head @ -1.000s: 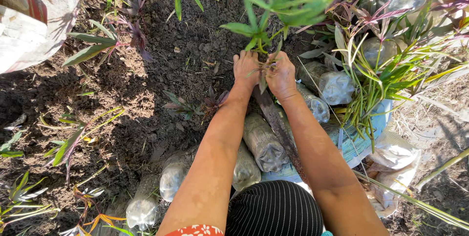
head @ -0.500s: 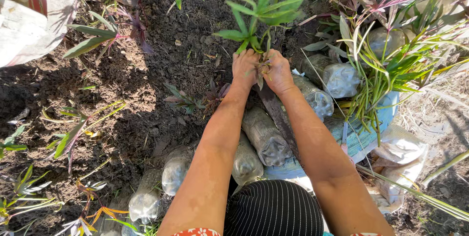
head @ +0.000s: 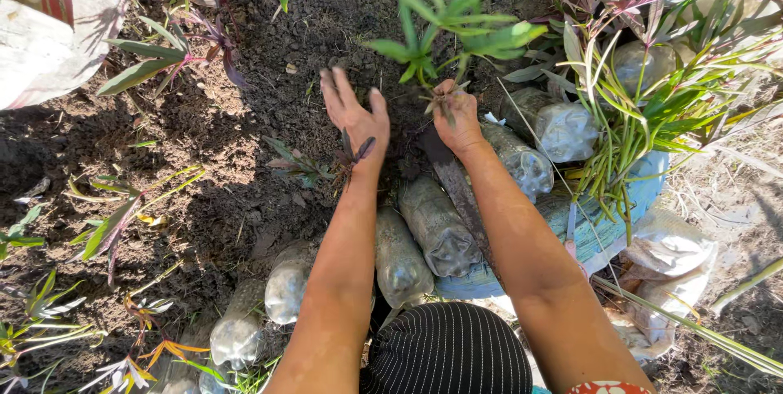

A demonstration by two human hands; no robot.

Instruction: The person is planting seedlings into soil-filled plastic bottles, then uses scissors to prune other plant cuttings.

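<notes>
Change: your left hand has left the stem, where both hands were pressed together a moment ago, and now lies to the left of it.
Left hand: your fingers are spread and flat, palm down on the dark soil, holding nothing.
Right hand: your right hand is closed around the base of the green seedling, fingers wrapped about the stem where it meets the ground.
Hands: apart, with a strip of bare soil between them.
Seedling: it stands upright in the bed just beyond your right hand, its leaves fanned out above your knuckles.
Edging: clear plastic bottles lie on their sides in a row under your forearms, along the near edge of the bed.
Right side: a bunch of long-stemmed cuttings with green and purplish leaves rests on a blue sack.
Top left: a white sack sits at the edge of the bed.
Left side: small purple-leaved plants stand in the soil, well apart from your hands.
</notes>
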